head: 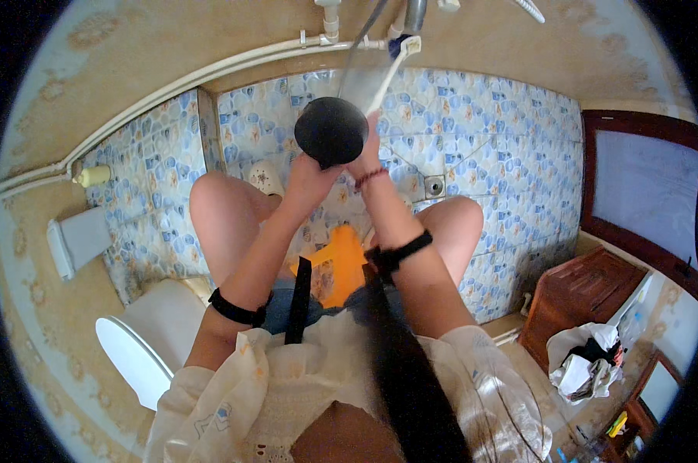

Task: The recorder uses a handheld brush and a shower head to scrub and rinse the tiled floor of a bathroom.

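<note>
My left hand (317, 179) is closed beneath a black, round-headed object (331, 130), whose broad face hides the fingertips; its exact kind is unclear. Just beside it, my right hand (371, 147) grips a long white handle (390, 81). That handle runs up to a squarish white head (410, 45) with something dark blue against it, near a metal pipe (415, 16). A grey hose-like line (361, 40) rises behind the black object, with a blurred translucent patch next to it. Below my wrists, an orange object (346, 263) shows between my knees, partly hidden by straps.
Patterned tiles (534, 168) cover the floor, with a drain (434, 186) and a white clog (266, 176). At left are a toilet (146, 341), a bin (79, 240) and a yellow bottle (94, 175). White pipes (210, 72) follow the wall. A wooden cabinet (586, 283) and door (592, 173) stand right.
</note>
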A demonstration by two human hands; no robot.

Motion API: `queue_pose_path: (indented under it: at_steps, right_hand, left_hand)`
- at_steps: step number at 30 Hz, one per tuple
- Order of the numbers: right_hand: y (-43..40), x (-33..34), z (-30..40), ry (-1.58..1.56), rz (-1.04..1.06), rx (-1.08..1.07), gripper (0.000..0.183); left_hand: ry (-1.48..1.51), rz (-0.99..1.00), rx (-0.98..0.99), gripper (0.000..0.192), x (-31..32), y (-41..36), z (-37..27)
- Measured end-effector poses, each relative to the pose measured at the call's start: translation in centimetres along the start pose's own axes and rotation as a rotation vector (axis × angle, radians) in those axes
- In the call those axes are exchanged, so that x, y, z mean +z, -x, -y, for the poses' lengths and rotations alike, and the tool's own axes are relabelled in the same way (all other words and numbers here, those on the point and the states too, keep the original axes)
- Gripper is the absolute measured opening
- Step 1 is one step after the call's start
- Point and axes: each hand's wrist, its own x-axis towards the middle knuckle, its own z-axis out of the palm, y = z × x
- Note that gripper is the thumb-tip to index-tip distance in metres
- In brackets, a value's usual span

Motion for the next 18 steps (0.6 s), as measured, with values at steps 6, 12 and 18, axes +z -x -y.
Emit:
queue_pose_path:
  at_steps: [6, 12, 18]
  right_hand:
    - [-4.4, 0.6, 1.8, -0.044, 0.062, 0.011, 0.051]
    - [-2.0, -1.4, -2.1, -0.095, 0.12, 0.047, 0.054]
    - [-6.9, -0.4, 2.7, -0.024, 0.033, -0.012, 0.045]
  left_hand:
    - [0.033, 0.03, -0.019, 0.025, 0.1, 0.3, 0.4]
    - [0.077, -0.007, -0.059, 0.024, -0.2, 0.4, 0.2]
    - [0.082, 0.0, 0.013, 0.026, 0.3, 0.1, 0.0]
